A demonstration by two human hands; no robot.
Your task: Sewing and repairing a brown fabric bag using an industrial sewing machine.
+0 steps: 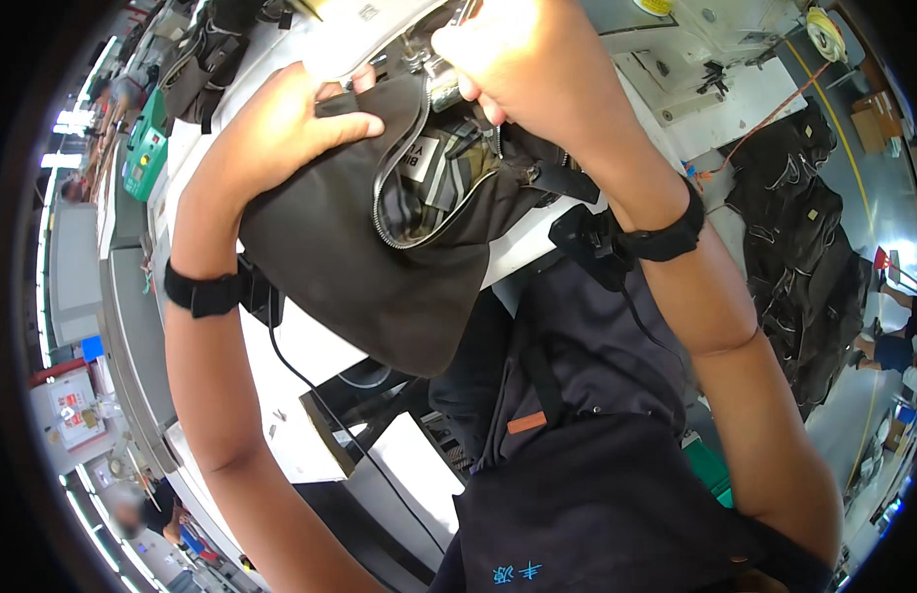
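Observation:
A dark brown fabric bag (pixel 330 247) lies over the white worktop's edge, its curved zipper (pixel 379 203) unzipped. Striped lining (pixel 448 183) and a white label (pixel 419 158) show inside. My left hand (pixel 290 128) pinches the bag's upper edge, thumb on top and fingers partly hidden behind the cloth. Just right of the metal parts (pixel 419 54) of what looks like a sewing machine, my right hand (pixel 527 64) is closed with curled fingers. What it grips is hidden. A shiny metal cylinder (pixel 444 91) sits beside its fingertips.
Dark bag pieces (pixel 799 237) hang in a heap at the right. More dark straps and cloth (pixel 201 69) lie at the upper left, near a green box (pixel 147 148). Black wristbands with small devices and a cable (pixel 359 445) are on my arms.

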